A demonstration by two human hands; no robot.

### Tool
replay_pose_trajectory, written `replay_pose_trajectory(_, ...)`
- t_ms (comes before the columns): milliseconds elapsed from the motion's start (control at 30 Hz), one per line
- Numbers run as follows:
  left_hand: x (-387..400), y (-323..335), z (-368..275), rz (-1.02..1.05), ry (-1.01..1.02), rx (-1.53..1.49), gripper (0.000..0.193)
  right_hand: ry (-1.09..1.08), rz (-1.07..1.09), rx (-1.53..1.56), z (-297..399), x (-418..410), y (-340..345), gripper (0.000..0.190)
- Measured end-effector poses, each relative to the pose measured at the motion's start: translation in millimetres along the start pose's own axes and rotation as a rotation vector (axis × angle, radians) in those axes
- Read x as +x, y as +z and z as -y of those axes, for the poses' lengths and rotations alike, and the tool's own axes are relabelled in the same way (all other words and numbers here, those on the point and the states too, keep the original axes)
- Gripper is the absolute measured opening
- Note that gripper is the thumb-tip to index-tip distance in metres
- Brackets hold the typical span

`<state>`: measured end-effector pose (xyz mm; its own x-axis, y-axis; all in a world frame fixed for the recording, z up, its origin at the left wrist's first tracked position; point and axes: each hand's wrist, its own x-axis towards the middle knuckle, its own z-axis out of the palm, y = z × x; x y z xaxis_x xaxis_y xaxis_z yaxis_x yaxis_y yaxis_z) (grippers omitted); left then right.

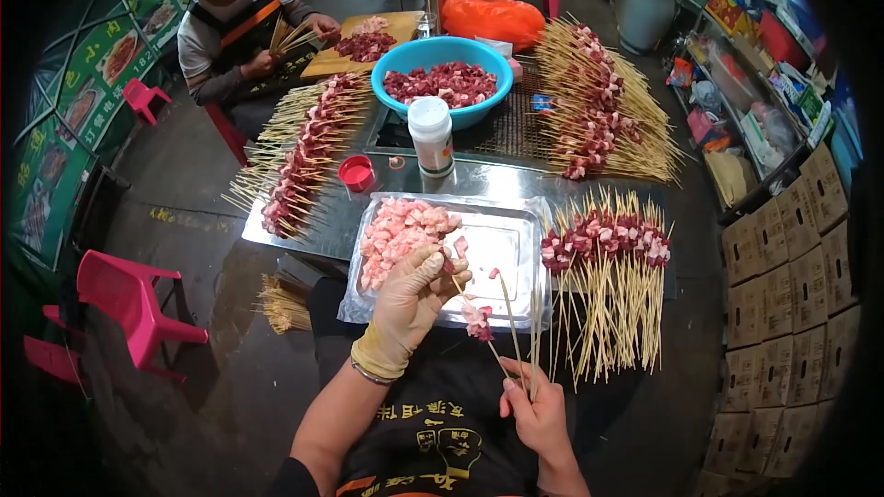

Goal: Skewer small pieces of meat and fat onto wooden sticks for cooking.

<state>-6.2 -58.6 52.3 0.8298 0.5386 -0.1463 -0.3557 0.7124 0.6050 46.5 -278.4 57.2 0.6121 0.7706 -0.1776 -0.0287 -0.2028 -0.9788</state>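
Observation:
My left hand (414, 300), in a pale rubber glove, pinches a dark red meat piece at the tip of a bamboo skewer. Lower on that skewer sit pink and dark red meat pieces (478, 322). My bare right hand (533, 404) grips the skewer's lower part together with several other bamboo skewers (535, 331), one with a small piece at its tip. Under and beyond my left hand, pale pink diced meat or fat (400, 231) fills the left side of a metal tray (507, 238) lined with clear plastic. Loaded meat skewers (608, 241) lie side by side right of the tray.
Behind the tray stand a white plastic jar (431, 141), its red lid (356, 173) and a blue basin (442, 48) of diced meat. More loaded skewers lie at left (304, 152) and back right (601, 103). A co-worker (242, 34) sits at back left, holding skewers beside a wooden board (397, 24).

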Motion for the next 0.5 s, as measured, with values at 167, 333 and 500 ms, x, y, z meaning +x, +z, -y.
replay_pose_trajectory(167, -0.3, -1.0, 3.0, -0.05, 0.02, -0.013, 0.015, -0.028, -0.01, 0.008, -1.2, -4.1, -0.5, 0.026)
replay_pose_trajectory(333, 0.6, -4.1, 5.3, 0.025, 0.026, 0.006, 0.016, -0.031, -0.017, 0.003, 0.4, -5.1, -1.3, 0.026)
replay_pose_trajectory(500, -1.1, -1.6, 6.4, 0.053, 0.062, 0.123, 0.013, -0.031, -0.022, -0.011, 4.1, -7.0, -2.4, 0.026)
